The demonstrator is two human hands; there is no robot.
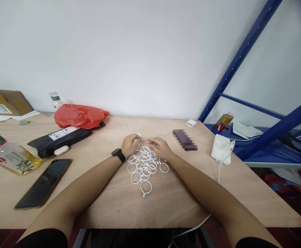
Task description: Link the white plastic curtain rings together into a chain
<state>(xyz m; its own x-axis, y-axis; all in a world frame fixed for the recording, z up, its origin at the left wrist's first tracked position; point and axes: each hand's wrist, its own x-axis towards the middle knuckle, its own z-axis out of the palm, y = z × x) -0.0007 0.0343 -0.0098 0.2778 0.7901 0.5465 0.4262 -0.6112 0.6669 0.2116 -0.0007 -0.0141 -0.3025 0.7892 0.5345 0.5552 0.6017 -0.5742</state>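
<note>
Several thin white rings, each with a small tab, lie in an overlapping pile on the wooden table between my forearms. My left hand, with a black watch on its wrist, is closed at the pile's far left edge. A white ring shows at its fingertips, partly hidden by the fingers. Over the far right edge of the pile is my right hand. Its fingers stretch toward the left hand, slightly apart, with nothing visible in them.
Left on the table are a phone, a white earbud case, a black parcel, a red plastic bag and a bottle. To the right lie a pixelated dark object and a white charger. A blue rack stands beyond.
</note>
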